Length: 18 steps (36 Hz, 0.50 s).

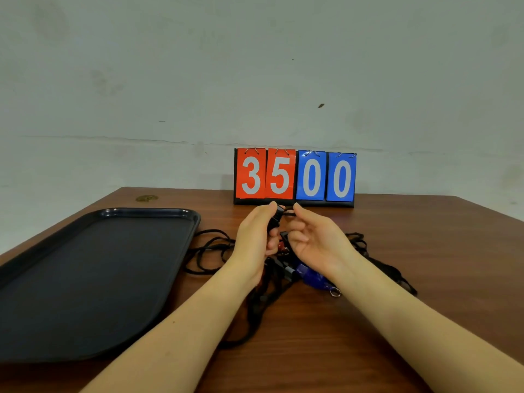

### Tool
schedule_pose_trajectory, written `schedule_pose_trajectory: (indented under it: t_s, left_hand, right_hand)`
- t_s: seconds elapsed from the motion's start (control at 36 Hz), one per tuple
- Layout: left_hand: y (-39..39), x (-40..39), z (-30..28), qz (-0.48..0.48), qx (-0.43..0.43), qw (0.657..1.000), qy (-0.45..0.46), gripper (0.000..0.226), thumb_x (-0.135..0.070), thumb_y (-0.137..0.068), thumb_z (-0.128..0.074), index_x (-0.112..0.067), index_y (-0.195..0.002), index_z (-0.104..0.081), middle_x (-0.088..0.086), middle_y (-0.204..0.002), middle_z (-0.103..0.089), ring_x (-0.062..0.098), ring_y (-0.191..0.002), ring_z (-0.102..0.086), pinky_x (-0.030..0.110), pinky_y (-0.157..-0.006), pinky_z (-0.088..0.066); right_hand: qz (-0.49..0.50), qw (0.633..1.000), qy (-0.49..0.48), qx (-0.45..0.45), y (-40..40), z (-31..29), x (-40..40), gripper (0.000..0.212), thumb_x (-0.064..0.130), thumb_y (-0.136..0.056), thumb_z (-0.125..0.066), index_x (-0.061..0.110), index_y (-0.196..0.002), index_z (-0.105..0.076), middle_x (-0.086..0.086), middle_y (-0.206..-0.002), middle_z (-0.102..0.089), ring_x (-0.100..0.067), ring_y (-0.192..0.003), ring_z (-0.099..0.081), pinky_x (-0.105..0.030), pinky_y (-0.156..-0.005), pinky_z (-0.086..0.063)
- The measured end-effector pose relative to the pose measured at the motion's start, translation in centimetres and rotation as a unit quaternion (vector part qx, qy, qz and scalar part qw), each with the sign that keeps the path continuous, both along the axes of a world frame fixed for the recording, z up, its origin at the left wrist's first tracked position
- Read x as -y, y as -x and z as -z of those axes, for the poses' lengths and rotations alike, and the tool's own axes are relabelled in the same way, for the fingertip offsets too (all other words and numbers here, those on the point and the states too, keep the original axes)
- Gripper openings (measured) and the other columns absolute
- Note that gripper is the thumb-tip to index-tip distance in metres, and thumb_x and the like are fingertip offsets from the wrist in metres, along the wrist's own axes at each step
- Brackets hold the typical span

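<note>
Black plastic piece (275, 221), small, prob. a whistle or clip (fingers hide part of it), hangs on a thin black cord (288, 212). It's held up off the brown wooden table (397, 321), mid-table, just in front of the red-and-blue flip scoreboard (295, 177) at the far edge.

Risks as I see them:
- The cord seems to run down into the tangled heap of black cords (215, 251) under the wrists. A hard pull would prob. tighten a knot rather than free it.
- The same pull could drag the blue plastic whistle (309, 275) w/ its metal ring (335, 292) along the table toward the near edge.
- The pinch on the cord is thin, so it could slip out and the piece would drop back into the heap.

Left hand (255, 236) has its fingers curled round the piece w/ the thumb up top, a firm hold. Right hand (314, 239) pinches the cord btwn thumb and forefinger. Its other fingers are loosely curled and the palm is turned inward. Both bare forearms come in from the near edge, wrists over the heap.

Something small and red (280, 246) sits below, btwn the hands. The dark rectangular plastic tray (195, 219) lies along the left edge, touching neither hand.
</note>
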<state>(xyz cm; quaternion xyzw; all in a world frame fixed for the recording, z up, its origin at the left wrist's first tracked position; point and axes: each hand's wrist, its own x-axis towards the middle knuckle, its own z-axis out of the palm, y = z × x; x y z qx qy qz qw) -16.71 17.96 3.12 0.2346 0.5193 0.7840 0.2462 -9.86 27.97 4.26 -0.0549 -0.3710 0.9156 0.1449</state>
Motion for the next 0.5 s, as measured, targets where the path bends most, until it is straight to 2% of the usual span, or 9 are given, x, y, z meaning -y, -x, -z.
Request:
schedule_pose_trajectory:
  t_s: [0.08,0.14,0.25,0.36,0.44,0.5]
  left_hand:
    - [0.0,-0.3,0.1,0.011,0.031,0.999,-0.009,0.026,-0.034,-0.097,-0.053,-0.009,-0.103,-0.06,-0.002,-0.054,-0.043,0.008,-0.041,-0.033,0.019,-0.042,-0.025]
    - [-0.2,-0.4,0.2,0.045,0.085,0.994,-0.045,0.029,-0.034,-0.097,-0.053,-0.007,-0.106,-0.058,-0.002,-0.054,-0.042,0.007,-0.04,-0.032,0.017,-0.039,-0.025]
    - [-0.3,-0.1,0.2,0.115,0.22,0.96,-0.13,0.033,-0.036,-0.097,-0.051,-0.005,-0.108,-0.056,-0.001,-0.056,-0.039,0.005,-0.038,-0.03,0.014,-0.035,-0.025]
    - [-0.1,0.4,0.1,0.121,0.241,0.953,-0.138,0.029,-0.036,-0.097,-0.053,-0.007,-0.104,-0.057,-0.003,-0.057,-0.037,0.004,-0.038,-0.029,0.013,-0.034,-0.023]
    - [0.0,0.7,-0.1,0.115,0.23,0.959,-0.118,0.029,-0.036,-0.097,-0.052,-0.009,-0.107,-0.058,-0.004,-0.056,-0.036,0.004,-0.038,-0.028,0.013,-0.035,-0.021]
    - [0.2,0.9,0.0,0.119,0.222,0.964,-0.09,0.029,-0.036,-0.096,-0.053,-0.009,-0.107,-0.057,-0.004,-0.055,-0.036,0.003,-0.037,-0.028,0.013,-0.034,-0.021]
  right_hand:
    - [-0.006,0.999,0.038,-0.013,0.0,-0.1,0.0,0.018,0.014,-0.08,-0.059,0.006,-0.096,-0.056,0.0,-0.067,-0.052,-0.004,-0.046,-0.036,-0.012,-0.038,-0.028]
    - [-0.02,0.999,0.021,-0.023,0.0,-0.2,0.0,0.011,0.017,-0.082,-0.056,0.008,-0.086,-0.052,0.002,-0.061,-0.047,-0.005,-0.043,-0.033,-0.013,-0.038,-0.026]
    - [-0.043,0.994,-0.096,-0.04,0.0,0.1,-0.3,0.019,0.02,-0.092,-0.047,0.01,-0.076,-0.045,0.004,-0.056,-0.039,-0.005,-0.042,-0.03,-0.013,-0.039,-0.027]
    - [0.016,0.967,-0.251,-0.045,0.0,0.2,-0.7,0.019,0.014,-0.099,-0.045,0.01,-0.081,-0.047,0.003,-0.068,-0.045,-0.005,-0.049,-0.032,-0.015,-0.043,-0.028]
    - [0.09,0.91,-0.403,-0.025,-0.6,0.1,-0.6,0.011,0.014,-0.097,-0.05,0.008,-0.088,-0.051,0.004,-0.067,-0.047,-0.007,-0.052,-0.035,-0.018,-0.047,-0.033]
    - [0.136,0.837,-0.53,-0.013,-1.0,0.2,-0.7,0.009,0.013,-0.096,-0.054,0.008,-0.089,-0.052,0.004,-0.067,-0.052,-0.007,-0.053,-0.041,-0.018,-0.052,-0.04]
